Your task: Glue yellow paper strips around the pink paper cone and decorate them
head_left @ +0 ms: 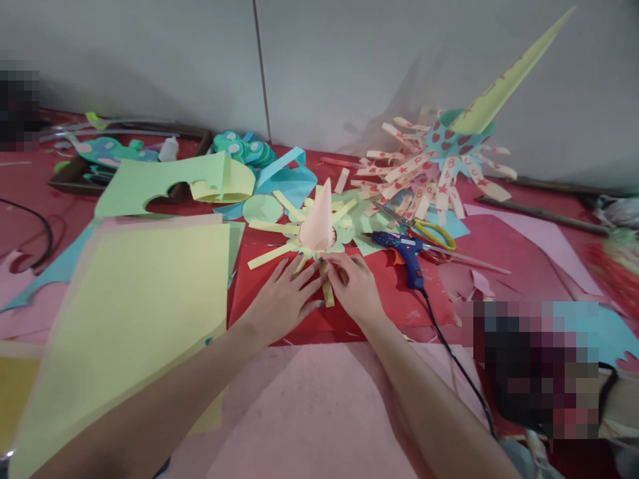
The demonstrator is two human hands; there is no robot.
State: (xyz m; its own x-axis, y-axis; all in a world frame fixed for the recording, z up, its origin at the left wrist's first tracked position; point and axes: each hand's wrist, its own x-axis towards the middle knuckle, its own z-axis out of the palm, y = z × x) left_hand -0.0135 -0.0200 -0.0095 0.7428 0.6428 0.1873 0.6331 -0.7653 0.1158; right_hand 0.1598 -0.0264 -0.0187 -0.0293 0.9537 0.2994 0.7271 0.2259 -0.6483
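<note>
A pale pink paper cone [317, 223] stands upright at the middle of a flower-like green paper base with yellow paper strips [269, 256] radiating from it. On the near side of this craft, my left hand [285, 294] lies with fingers spread, their tips touching the strips at the base's edge. My right hand [355, 285] has thumb and fingers drawn together at the near edge, pinching a yellow paper strip [328, 294] that points toward me. The fingertips partly hide where it meets the base. Beneath is a red sheet [279, 326].
A blue glue gun [402, 253] with a black cord lies to the right, beside yellow-handled scissors [434, 233]. Behind them stands a decorated cone hat [462, 136] with many strips. Large yellow sheets [144, 286] lie left; a cut green sheet [160, 179] rests behind them.
</note>
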